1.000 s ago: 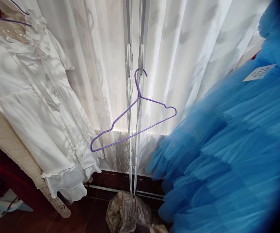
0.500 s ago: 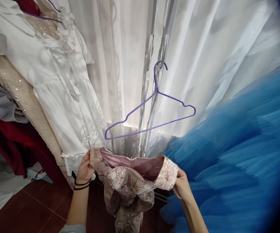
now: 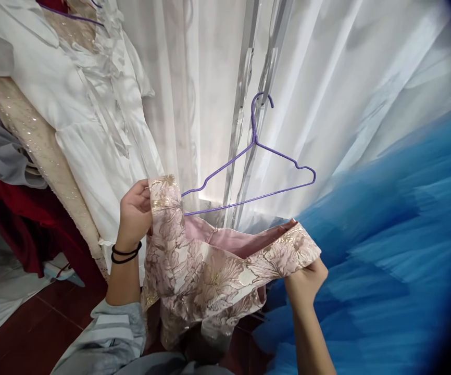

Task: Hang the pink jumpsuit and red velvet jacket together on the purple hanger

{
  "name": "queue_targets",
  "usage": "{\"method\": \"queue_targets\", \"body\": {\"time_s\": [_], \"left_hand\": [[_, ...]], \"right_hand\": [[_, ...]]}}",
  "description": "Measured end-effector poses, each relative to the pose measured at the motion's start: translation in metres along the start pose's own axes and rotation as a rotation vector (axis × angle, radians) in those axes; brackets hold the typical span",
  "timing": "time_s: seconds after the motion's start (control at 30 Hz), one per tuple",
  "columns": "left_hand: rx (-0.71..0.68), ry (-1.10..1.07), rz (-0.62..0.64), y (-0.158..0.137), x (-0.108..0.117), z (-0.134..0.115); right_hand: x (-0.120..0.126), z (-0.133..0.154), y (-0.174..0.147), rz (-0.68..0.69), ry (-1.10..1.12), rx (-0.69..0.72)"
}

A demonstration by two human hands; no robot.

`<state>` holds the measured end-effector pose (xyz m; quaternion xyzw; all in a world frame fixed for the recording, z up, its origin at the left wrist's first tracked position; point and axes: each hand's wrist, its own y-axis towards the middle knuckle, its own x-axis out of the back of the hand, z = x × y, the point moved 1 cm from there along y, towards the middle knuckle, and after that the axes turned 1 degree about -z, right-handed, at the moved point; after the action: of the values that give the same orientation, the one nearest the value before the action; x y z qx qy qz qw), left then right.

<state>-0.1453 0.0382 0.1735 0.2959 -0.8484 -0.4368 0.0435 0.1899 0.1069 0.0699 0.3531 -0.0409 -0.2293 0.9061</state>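
Observation:
A pink and gold floral brocade dress (image 3: 210,271) is stretched between my two hands, its pink lining showing at the neckline. My left hand (image 3: 135,213) is closed on the left shoulder strap. On the other side my right hand (image 3: 307,278) grips the right strap, with its fingers partly hidden behind the fabric. Just above the dress hangs a purple hanger (image 3: 255,143) from the metal rack; the raised left strap covers its left end. I cannot tell whether the strap touches the hanger.
White dresses (image 3: 100,140) and a beige sequined garment (image 3: 41,140) hang at the left, with dark red fabric (image 3: 10,224) behind. Blue tulle (image 3: 397,250) fills the right side. A white curtain (image 3: 210,94) stands behind the metal rack (image 3: 241,104), above a tiled floor (image 3: 49,312).
Both hands have lifted the dress toward the hanger, the left hand higher and the right hand outward. The left strap now overlaps the hanger's left end in view.

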Motion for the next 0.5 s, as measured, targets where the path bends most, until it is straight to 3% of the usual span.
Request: {"method": "queue_targets", "body": {"time_s": [0.17,0.3,0.4,0.5], "left_hand": [[0.262,-0.01,0.211,-0.001,-0.023,0.001],[0.432,-0.028,0.376,-0.001,-0.026,0.001],[0.446,-0.01,0.377,0.005,-0.022,0.0],[0.375,0.108,0.35,0.016,-0.02,0.0]], "right_hand": [[-0.001,0.009,0.004,0.123,0.028,-0.153],[0.002,0.001,0.012,0.176,0.079,-0.19],[0.008,-0.013,0.025,0.172,0.109,-0.225],[0.014,-0.027,0.041,0.182,0.154,-0.271]]}}
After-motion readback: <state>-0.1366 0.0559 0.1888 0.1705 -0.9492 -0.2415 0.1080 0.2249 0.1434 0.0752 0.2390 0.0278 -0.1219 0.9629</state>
